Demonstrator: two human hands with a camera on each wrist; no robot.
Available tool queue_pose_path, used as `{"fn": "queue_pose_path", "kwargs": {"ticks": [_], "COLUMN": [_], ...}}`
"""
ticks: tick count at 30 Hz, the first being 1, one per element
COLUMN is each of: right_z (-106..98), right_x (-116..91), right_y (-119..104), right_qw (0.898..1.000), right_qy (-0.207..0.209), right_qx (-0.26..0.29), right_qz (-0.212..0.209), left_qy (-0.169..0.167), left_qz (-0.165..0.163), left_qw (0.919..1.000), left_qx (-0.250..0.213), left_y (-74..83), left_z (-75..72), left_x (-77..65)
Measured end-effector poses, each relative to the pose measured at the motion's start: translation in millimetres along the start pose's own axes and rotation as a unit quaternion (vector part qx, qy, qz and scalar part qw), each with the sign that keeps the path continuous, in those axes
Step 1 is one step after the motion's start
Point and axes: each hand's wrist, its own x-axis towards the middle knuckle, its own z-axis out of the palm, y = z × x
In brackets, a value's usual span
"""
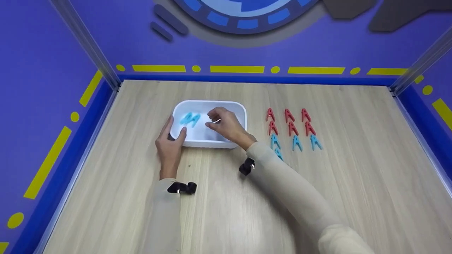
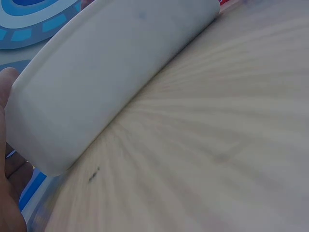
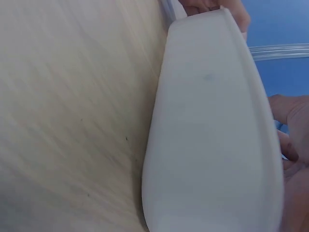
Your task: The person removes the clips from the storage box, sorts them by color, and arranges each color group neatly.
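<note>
A white plastic tub (image 1: 212, 143) stands on the table, with a few blue clothespins (image 1: 190, 120), partly blurred, in its left half. My left hand (image 1: 168, 144) grips the tub's left end, thumb over the near rim and fingers along the outer wall. Over the tub's right half hovers my right hand (image 1: 227, 125), its fingers loosely bent and a gap between thumb and forefinger; no clothespin shows between them. In the right wrist view the tub's wall (image 3: 207, 130) hides part of that hand (image 3: 297, 130).
Right of the tub lie rows of red clothespins (image 1: 289, 115) and blue clothespins (image 1: 297, 143). One blue clothespin (image 1: 278, 154) is partly covered by the right sleeve (image 1: 282, 176). Decorated blue panels (image 1: 240, 56) close off the back and sides of the wooden table (image 1: 212, 211).
</note>
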Motion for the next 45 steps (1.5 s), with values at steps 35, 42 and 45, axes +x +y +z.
{"fn": "queue_pose_path", "kwargs": {"ticks": [35,42,45], "right_z": [41.6,41.8,41.4], "right_x": [36.9,36.5,36.8], "right_y": [5.2,7.2,6.9], "right_qw": [0.991,0.985,0.987], "right_qy": [-0.095,-0.115,-0.101], "right_qx": [-0.090,-0.126,-0.128], "right_qz": [0.019,0.006,0.010], "left_qy": [0.008,0.008,0.011], "left_qz": [0.016,0.020,0.023], "left_qw": [0.9997,0.9995,0.9996], "left_qx": [-0.018,-0.022,-0.015], "left_y": [-2.6,-2.6,-2.2], "left_z": [1.0,1.1,0.3], "left_x": [2.6,2.1,2.9]}}
